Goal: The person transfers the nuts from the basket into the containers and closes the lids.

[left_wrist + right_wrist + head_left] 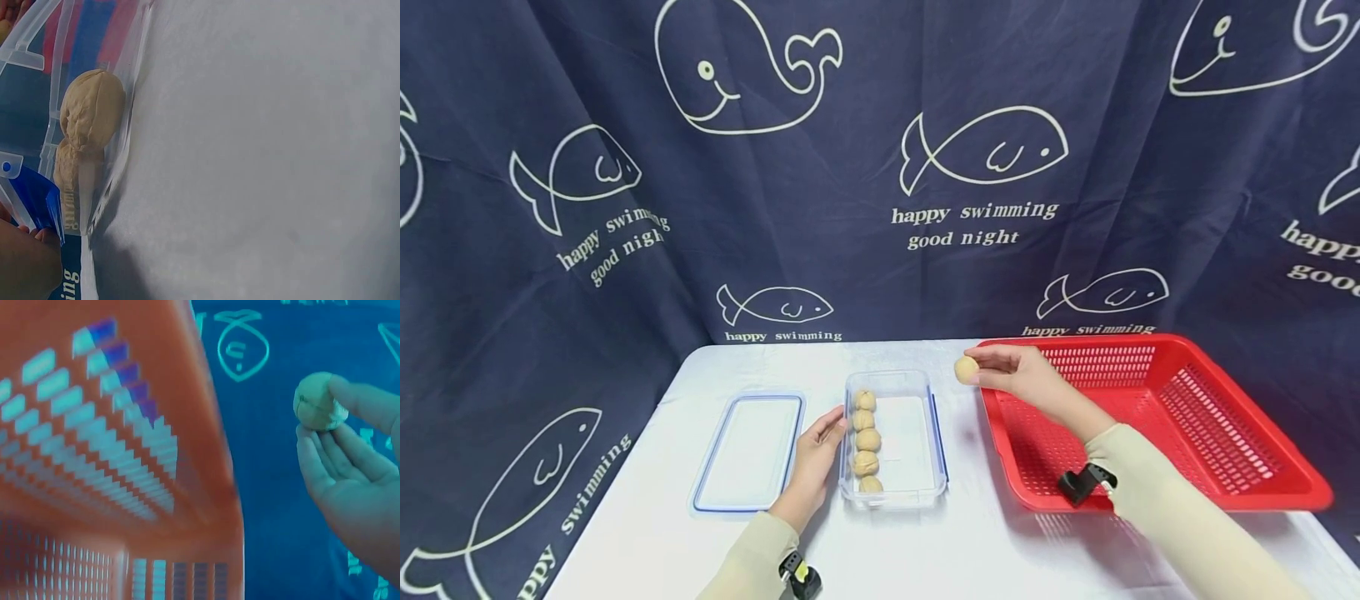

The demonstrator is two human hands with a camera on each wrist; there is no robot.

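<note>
My right hand (1011, 372) pinches a walnut (966, 370) between thumb and fingertips, raised near the left rim of the red basket (992, 417). In the right wrist view, that same walnut (315, 403) shows a seam across its shell. A clear plastic container (913, 497) stands at the middle of the table. Several walnuts (868, 440) form a single row along its left wall. My left hand (815, 458) touches the container's left side with its fingers. Beside that hand, a blue latch flap (37, 197) hangs out in the left wrist view; part of the hand is cut off there.
A clear lid with a blue seal (748, 450) lies flat left of the container. The perforated basket takes up the right side of the white-covered table (647, 500). Behind the table hangs a dark blue curtain (865, 208) with whale and fish drawings.
</note>
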